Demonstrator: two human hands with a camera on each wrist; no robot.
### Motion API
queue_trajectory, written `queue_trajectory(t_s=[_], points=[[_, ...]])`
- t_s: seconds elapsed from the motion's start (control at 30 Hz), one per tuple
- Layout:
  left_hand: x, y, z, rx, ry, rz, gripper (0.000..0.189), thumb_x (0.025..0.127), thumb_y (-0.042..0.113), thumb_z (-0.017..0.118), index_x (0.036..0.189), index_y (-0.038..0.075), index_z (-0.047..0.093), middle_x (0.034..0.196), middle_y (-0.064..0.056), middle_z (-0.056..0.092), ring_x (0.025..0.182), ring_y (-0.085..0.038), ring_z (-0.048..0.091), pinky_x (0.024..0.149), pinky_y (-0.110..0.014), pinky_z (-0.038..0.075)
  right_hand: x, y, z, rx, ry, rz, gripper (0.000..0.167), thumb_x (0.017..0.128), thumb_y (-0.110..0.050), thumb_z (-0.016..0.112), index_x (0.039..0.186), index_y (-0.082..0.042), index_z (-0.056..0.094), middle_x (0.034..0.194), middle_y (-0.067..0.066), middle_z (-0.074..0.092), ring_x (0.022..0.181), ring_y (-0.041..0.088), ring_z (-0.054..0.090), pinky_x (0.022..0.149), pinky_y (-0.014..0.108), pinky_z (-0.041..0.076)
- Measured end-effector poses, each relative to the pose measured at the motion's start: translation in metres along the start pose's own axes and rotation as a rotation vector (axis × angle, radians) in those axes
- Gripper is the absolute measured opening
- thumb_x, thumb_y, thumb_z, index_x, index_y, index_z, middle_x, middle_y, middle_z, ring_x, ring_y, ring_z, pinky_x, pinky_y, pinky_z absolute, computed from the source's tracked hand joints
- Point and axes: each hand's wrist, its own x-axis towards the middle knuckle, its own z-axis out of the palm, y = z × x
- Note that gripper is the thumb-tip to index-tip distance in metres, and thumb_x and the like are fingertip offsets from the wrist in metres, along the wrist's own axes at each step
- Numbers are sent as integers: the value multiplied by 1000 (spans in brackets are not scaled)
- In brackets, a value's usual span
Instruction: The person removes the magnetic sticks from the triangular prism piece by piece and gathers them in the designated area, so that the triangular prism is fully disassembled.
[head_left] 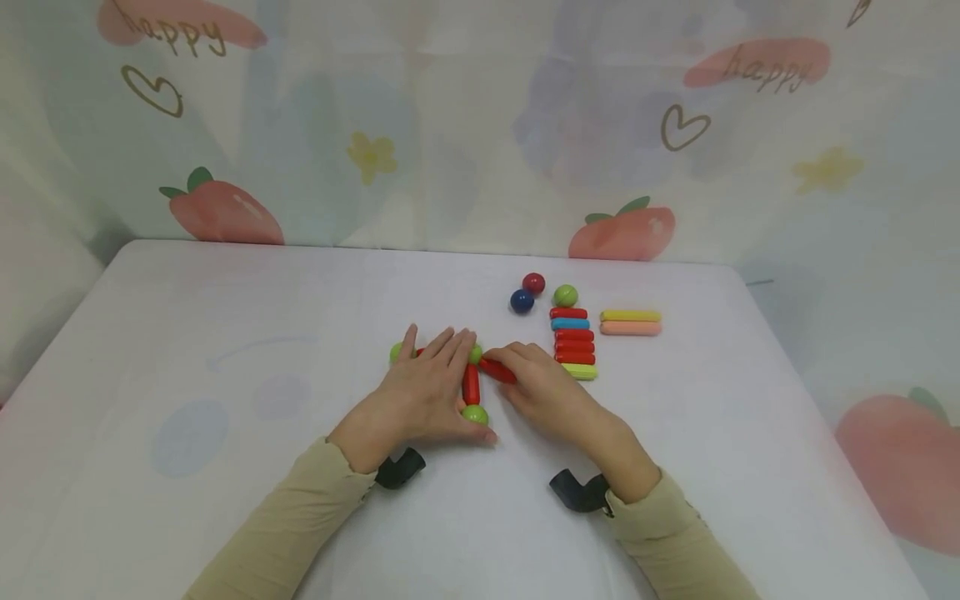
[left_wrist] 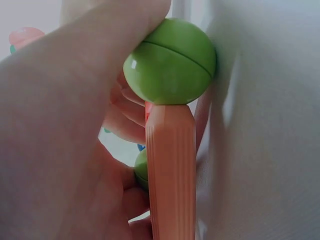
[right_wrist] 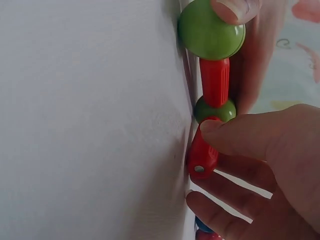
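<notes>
My left hand (head_left: 423,396) lies spread, fingers straight, over a shape of magnetic rods and green balls. Its thumb touches the near green ball (head_left: 475,414), from which a red rod (head_left: 471,385) runs to a far green ball (head_left: 476,354). An orange rod (left_wrist: 172,170) joins a green ball (left_wrist: 170,62) in the left wrist view. Between thumb and fingers my right hand (head_left: 551,385) pinches another red rod (right_wrist: 203,152), one end right at the far ball. A metal tip shows on its other end. The left hand hides much of the shape.
Right of the hands lies a column of rods, red, blue (head_left: 570,324) and yellow-green. Beyond are a red ball (head_left: 534,283), a dark blue ball (head_left: 522,302) and a green ball (head_left: 566,296). A yellow rod (head_left: 630,316) and a peach rod (head_left: 630,329) lie farther right.
</notes>
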Motion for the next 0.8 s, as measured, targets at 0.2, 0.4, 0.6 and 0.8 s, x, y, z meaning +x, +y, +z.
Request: queue_trajectory(t_s=[0.2, 0.4, 0.6, 0.8], points=[[1, 1, 1, 8, -8, -5, 126, 69, 90, 54, 159, 10, 16, 165, -5, 24, 153, -26, 24, 120, -65, 9, 0, -1, 1, -7, 20, 10, 47, 87, -9, 75, 132, -9, 59, 123, 7, 66, 112, 23, 61, 95, 38, 56], [1, 1, -1, 11, -13, -9, 127, 69, 90, 54, 159, 9, 16, 165, -6, 24, 152, -26, 24, 120, -66, 9, 1, -3, 2, -23, 17, 16, 48, 86, -11, 76, 132, -9, 59, 122, 8, 66, 112, 24, 61, 94, 38, 56], [0, 2, -1, 6, -14, -10, 126, 69, 89, 54, 159, 9, 16, 165, -6, 25, 152, -26, 25, 120, -65, 10, 0, -4, 2, -27, 25, 25, 48, 86, -12, 76, 132, -10, 59, 121, 7, 66, 112, 24, 61, 94, 38, 56], [1, 2, -2, -3, -16, -15, 126, 69, 89, 55, 159, 10, 16, 165, -5, 25, 152, -26, 25, 120, -65, 10, 1, -3, 2, -43, 48, 30, 46, 86, -11, 76, 130, -11, 62, 118, 6, 68, 110, 23, 62, 94, 38, 56]])
